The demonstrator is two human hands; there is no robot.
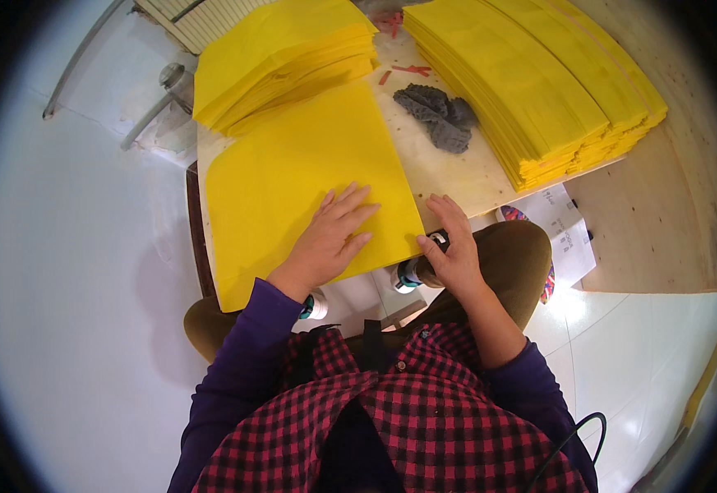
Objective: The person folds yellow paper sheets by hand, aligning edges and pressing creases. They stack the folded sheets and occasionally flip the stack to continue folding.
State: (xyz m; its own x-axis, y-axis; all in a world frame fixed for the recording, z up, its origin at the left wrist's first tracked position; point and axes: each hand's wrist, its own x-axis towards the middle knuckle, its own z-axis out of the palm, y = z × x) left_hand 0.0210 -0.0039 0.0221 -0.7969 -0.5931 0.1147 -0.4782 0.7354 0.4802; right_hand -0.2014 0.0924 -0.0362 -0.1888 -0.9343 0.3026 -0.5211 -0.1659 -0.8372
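A yellow fabric-like sheet lies flat at the near end of the wooden tabletop, its near edge facing my lap. My left hand rests palm down on it, right of the sheet's middle, with the fingers stretched out. Beside the near right corner is my right hand, fingers extended, the thumb tip at the sheet's edge. I see nothing held in either hand. Whether the sheet is one layer or several cannot be told from above.
A thick yellow stack stands at the far left of the table; long yellow stacks fill the right side. Between them lie a crumpled dark grey cloth and small red strips. A printed white sheet is below the right edge.
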